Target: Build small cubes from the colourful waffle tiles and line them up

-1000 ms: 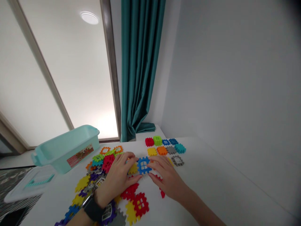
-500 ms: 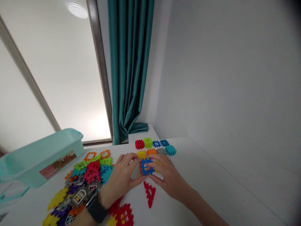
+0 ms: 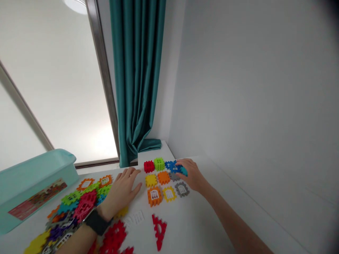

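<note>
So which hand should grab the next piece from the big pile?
The left hand, I think. It's resting right beside the pile of colourful plastic pieces, while the right hand is farther away, touching a blue piece.

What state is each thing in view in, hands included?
Left hand: open, flat, empty.
Right hand: over blue block, grip unclear.
Teal plastic bin: open, no lid on.
Orange window block: assembled, on table.
Red triangular piece: lying flat, loose.
Waffle-block pile: heaped, overlapping.
</note>
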{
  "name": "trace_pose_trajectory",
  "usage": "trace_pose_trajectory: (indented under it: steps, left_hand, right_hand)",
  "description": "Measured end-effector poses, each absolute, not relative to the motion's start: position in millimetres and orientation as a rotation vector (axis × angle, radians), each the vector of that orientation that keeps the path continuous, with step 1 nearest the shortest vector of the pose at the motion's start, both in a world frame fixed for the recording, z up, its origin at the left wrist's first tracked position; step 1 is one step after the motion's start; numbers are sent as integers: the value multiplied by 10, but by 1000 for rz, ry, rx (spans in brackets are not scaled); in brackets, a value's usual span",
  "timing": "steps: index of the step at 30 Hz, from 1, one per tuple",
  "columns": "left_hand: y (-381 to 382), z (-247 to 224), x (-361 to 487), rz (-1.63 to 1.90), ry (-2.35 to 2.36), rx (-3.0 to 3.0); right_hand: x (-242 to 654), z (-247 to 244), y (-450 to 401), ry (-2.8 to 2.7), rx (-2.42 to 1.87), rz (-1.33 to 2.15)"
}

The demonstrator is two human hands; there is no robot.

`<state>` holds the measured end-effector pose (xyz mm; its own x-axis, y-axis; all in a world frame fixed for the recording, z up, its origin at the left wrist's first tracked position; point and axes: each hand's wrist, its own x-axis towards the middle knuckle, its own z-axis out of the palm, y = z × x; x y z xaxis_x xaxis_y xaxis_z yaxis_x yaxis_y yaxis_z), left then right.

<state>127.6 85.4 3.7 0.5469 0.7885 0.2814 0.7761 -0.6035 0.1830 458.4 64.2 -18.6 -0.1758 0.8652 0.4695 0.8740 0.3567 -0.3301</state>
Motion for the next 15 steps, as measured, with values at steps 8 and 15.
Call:
trace_pose_trajectory:
  steps: [8,15]
  left_hand:
    - [952,-206,1206,163,1396,2667]
    - [942,-247,1192,192,1412,2659]
  right_hand:
    - [4719,-286,1217,-2049,-1685,77]
    - [4694,-321,1447,-2130,-1778,187]
